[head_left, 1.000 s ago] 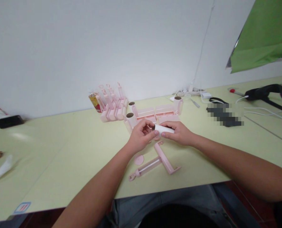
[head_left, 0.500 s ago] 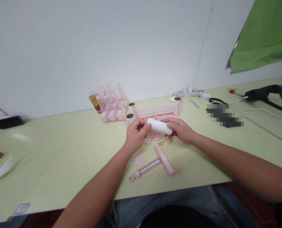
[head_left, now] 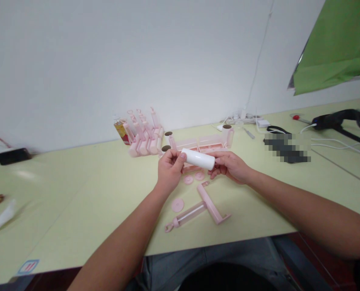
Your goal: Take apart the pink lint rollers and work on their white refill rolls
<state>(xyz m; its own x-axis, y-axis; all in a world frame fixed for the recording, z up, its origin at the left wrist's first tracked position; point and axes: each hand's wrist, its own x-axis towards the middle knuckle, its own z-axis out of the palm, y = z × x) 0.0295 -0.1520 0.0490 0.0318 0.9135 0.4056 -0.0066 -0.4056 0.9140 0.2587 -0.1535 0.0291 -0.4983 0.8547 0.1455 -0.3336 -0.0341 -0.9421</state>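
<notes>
A glossy white lint-roller refill [head_left: 198, 159] is held above the table, tilted slightly down to the right. My left hand [head_left: 170, 169] is closed around its left end, thumb on top. At the right end, the fingers of my right hand [head_left: 231, 166] pinch the roll's edge. Below lie a pink roller frame [head_left: 210, 204] and a clear pink-ended tube handle [head_left: 189, 214] touching it. Pink round end caps [head_left: 177, 205] rest nearby, two of them just under the hands. Behind the hands are pink trays [head_left: 186, 143], partly hidden.
Several assembled pink lint rollers [head_left: 146, 139] stand at the back left beside a bottle [head_left: 121, 130]. Upright refills with brown cores [head_left: 227, 131] stand around the trays. A power strip [head_left: 243, 118], cables and a black device [head_left: 334, 121] occupy the right; a phone [head_left: 12, 156] sits left.
The refill has moved slightly left and turned, its surface now shinier. My right fingers have shifted from over its right part to its end edge.
</notes>
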